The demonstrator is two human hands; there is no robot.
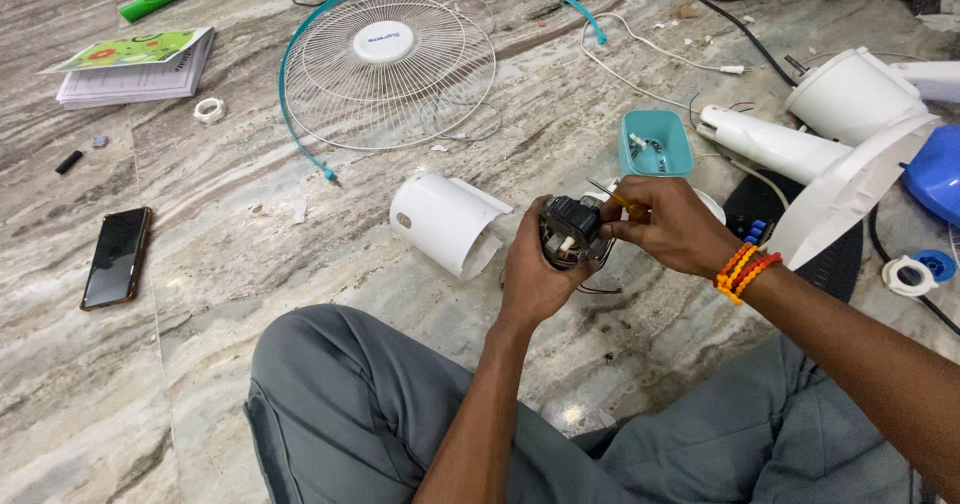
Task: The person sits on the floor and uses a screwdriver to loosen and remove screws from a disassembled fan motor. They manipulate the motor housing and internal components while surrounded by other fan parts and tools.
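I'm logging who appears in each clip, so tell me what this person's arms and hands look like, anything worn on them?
Both arms are bare, with no sleeves and no gloves. The right hand has a stack of orange and red bead bracelets at the wrist. The left hand and its wrist carry nothing. No rings or watch show.

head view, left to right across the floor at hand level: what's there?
Black phone → white motor cover → left hand gripping the fan motor → right hand with a yellow-handled screwdriver → white fan base → small white ring.
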